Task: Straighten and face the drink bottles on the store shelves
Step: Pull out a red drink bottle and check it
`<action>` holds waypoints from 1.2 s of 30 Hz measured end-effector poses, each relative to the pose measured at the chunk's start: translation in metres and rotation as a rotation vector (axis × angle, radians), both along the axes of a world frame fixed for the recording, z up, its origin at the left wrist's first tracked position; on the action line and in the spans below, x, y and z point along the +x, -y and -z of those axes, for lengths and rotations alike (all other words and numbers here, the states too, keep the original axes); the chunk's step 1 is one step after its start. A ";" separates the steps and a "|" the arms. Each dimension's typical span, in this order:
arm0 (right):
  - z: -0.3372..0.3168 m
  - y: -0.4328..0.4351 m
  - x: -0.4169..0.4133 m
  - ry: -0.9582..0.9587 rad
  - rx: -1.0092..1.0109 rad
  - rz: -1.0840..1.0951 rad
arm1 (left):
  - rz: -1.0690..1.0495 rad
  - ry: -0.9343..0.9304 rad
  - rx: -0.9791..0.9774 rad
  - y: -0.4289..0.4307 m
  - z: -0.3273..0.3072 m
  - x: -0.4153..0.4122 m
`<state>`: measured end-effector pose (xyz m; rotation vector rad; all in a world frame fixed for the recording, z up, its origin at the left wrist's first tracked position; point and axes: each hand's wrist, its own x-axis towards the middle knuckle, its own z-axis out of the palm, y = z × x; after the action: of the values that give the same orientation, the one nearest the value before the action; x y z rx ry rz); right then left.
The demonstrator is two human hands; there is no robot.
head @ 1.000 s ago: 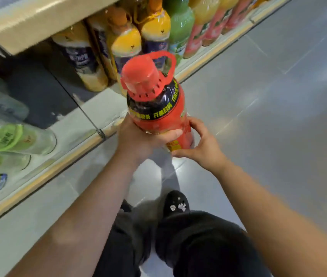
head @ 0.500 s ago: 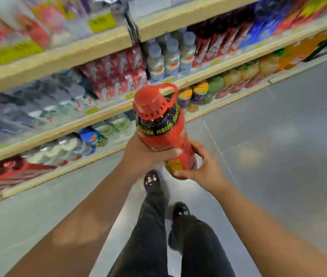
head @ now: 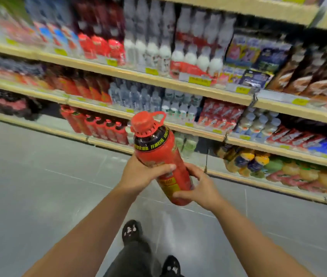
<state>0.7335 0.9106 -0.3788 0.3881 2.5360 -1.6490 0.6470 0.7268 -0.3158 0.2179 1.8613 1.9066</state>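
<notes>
So here's where we're at: we've got one big red bottle (head: 159, 154) off the shelves entirely, held out in front of us over the aisle floor (head: 38, 186). Our left grip (head: 138, 174) is wrapped round the middle of the body with the thumb across the front. Our right grip (head: 201, 186) is curled round the lower end, by the yellow label. Both are closed firmly on it. The bottle is tilted, with its red cap (head: 145, 124) and loop handle pointing up toward the shelves and its base toward us.

Our guess for where it goes is the row of matching red bottles (head: 102, 126) along the front edge of the bottom shelf (head: 106, 141), a bit left of the one we're holding. That looks like its home, though we can't pick out the exact slot from here.

Progress-wise, we'd call this early-to-middle. This bottle isn't back on a shelf yet, so it has to be set down upright, label out, and lined up with its neighbours. As for the rest, the whole rack is smeared with blur. The juice bottles (head: 278, 166) toward the right end of the bottom shelf look a bit jumbled, but honestly we can't tell which rows are properly faced and which need work.
</notes>
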 end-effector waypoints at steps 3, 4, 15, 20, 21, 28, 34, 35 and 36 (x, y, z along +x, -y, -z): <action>-0.022 0.041 -0.040 0.026 0.026 -0.136 | -0.151 0.026 0.037 0.057 -0.011 -0.012; -0.027 0.056 -0.055 0.034 0.031 -0.167 | -0.198 0.044 0.047 0.076 -0.012 -0.018; -0.034 0.268 -0.219 0.009 0.070 -0.413 | -0.457 0.115 0.041 0.299 -0.009 -0.139; -0.025 0.308 -0.278 0.027 0.118 -0.421 | -0.444 0.136 0.042 0.342 0.000 -0.193; -0.022 0.313 -0.290 0.037 0.115 -0.422 | -0.437 0.140 0.037 0.348 0.003 -0.205; 0.022 0.344 -0.394 0.081 0.016 -0.427 | -0.393 0.181 -0.067 0.376 0.034 -0.319; 0.042 0.373 -0.484 0.143 -0.084 -0.379 | -0.311 0.213 -0.158 0.395 0.043 -0.426; 0.044 0.378 -0.497 0.155 -0.104 -0.375 | -0.303 0.221 -0.161 0.398 0.045 -0.442; 0.046 0.382 -0.510 0.166 -0.122 -0.364 | -0.298 0.233 -0.167 0.402 0.047 -0.457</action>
<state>0.2239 0.5281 -0.4249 0.0445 2.2115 -1.5498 0.1900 0.3251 -0.3623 -0.3396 1.9622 1.8529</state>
